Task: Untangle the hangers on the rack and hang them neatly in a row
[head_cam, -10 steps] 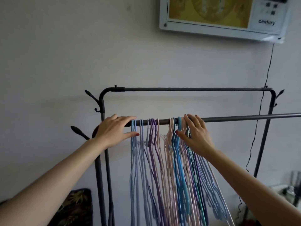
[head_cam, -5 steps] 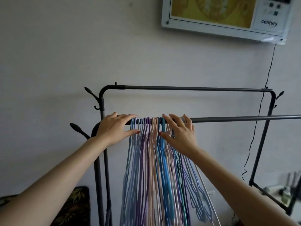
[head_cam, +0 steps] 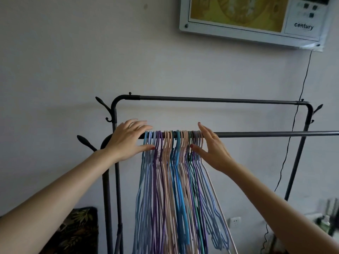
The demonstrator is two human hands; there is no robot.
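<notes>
Several thin hangers (head_cam: pixel 176 180) in blue, purple, pink and teal hang in a tight bunch on the near bar (head_cam: pixel 266 134) of a dark metal rack. My left hand (head_cam: pixel 128 140) lies flat over the bar at the bunch's left end, thumb against the first blue hangers. My right hand (head_cam: pixel 212 147) stands open at the right end, palm facing the bunch and thumb touching the hangers. Neither hand grips anything.
The rack's far bar (head_cam: pixel 220 99) runs higher, close to the wall, with side hooks (head_cam: pixel 102 103) on the left posts. A framed panel (head_cam: pixel 256 21) hangs above, its cable (head_cam: pixel 291 143) running down the wall. A patterned cushion (head_cam: pixel 77 230) sits low left; small items low right.
My right hand has pushed the hangers leftward along the bar into a tighter bunch, then opened up at its right end. My left hand has stayed at the left end.
</notes>
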